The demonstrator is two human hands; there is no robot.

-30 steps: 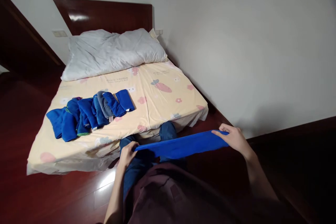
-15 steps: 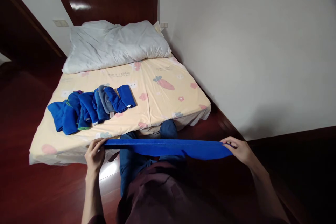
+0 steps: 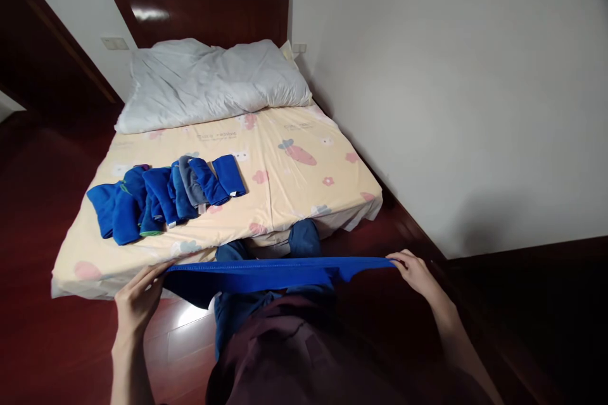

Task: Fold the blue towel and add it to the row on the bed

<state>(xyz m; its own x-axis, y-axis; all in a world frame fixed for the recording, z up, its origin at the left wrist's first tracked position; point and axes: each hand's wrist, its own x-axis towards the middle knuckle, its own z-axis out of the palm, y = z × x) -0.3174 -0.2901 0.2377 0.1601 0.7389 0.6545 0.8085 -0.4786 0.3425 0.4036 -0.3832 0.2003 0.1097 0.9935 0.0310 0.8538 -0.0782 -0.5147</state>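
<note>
Blue hemmed cloth (image 3: 266,275) hung between the left hand (image 3: 137,304) and right hand (image 3: 418,273), each grip pinching one end short of the bed (image 3: 299,196), and risked sagging if either pinch slackened.

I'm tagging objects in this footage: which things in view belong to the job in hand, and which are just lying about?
Part of the job:
- blue cloth, held at its ends by the left hand and right hand
- folded blue and grey cloths in a row, probably

Just around:
- patterned sheet under the row
- white bedding
- headboard
</note>
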